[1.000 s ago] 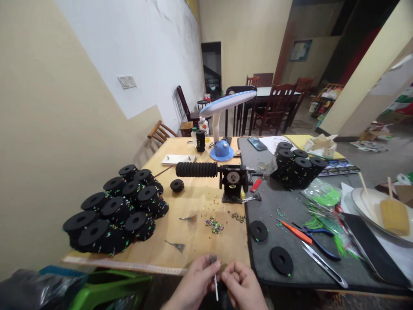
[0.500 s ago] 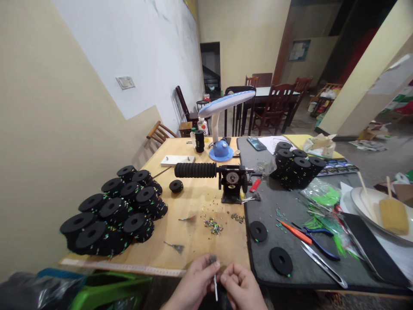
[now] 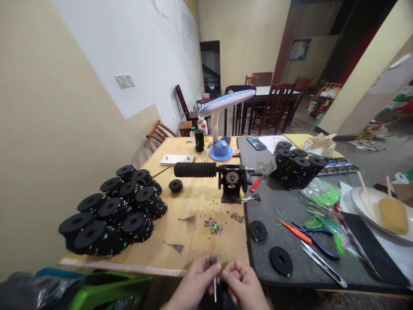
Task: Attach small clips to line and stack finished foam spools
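Observation:
At the table's front edge, my left hand [image 3: 199, 279] pinches a thin white stick with a dark grey bunched tip [image 3: 215, 289]; the stick points downward below my thumb. My right hand [image 3: 241, 282] is just to the right, thumb and fingers pressed together. Whatever it may hold is too small to see. Beyond both hands lie a pile of small coloured beads [image 3: 213, 225] and several small dark pieces [image 3: 238, 216]. Two small grey fan-shaped pieces rest to the left, one of them a tapered piece [image 3: 176, 246] close to my left hand.
Stacked black foam spools [image 3: 111, 209] fill the left side; more spools [image 3: 297, 165] stand at right. A black winding device [image 3: 232, 183] carries a row of foam discs. Behind it stands a blue lamp [image 3: 221, 150]. Pliers [image 3: 318, 243], tweezers [image 3: 324, 263] and a plate [image 3: 358, 200] lie right.
My right hand has shifted slightly to the right and up, widening the gap to my left hand. The left hand keeps its pinch on the stick nearly in place.

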Demonstrator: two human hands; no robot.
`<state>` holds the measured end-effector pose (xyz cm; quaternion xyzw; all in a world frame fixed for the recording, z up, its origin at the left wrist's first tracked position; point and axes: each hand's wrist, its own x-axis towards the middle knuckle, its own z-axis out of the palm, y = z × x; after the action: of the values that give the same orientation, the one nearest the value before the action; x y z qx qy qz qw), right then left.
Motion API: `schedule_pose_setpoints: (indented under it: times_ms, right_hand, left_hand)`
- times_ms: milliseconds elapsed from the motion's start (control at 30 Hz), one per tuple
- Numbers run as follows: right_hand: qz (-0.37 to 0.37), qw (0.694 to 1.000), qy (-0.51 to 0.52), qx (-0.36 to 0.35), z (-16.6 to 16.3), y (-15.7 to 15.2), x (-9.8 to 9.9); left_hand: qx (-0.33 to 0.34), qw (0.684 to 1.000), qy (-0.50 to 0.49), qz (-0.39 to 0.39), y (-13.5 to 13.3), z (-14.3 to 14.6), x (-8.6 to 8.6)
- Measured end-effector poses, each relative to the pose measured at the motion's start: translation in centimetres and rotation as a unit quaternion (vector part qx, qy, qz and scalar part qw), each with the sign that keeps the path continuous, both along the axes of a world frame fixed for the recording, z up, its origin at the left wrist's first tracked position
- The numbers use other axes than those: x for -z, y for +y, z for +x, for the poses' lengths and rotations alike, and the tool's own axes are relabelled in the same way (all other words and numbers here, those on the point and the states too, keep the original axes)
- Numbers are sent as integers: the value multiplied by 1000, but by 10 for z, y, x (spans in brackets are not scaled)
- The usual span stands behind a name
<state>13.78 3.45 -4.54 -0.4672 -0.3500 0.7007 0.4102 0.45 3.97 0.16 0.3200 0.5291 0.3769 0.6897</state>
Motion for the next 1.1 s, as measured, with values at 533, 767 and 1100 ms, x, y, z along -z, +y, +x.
schedule_pose_setpoints:
  times_ms: [533, 767, 1100]
  right_hand:
    - [20, 999, -30, 2, 7, 5, -24]
    - [33, 999, -30, 25, 11, 6, -17]
    - [53, 998, -17, 19, 6, 6, -29]
  left_hand:
    - [61, 988, 112, 91, -6, 1, -8]
    - [59, 986, 122, 95, -4, 0, 0]
    - [85, 953, 213, 197, -4, 0, 0]
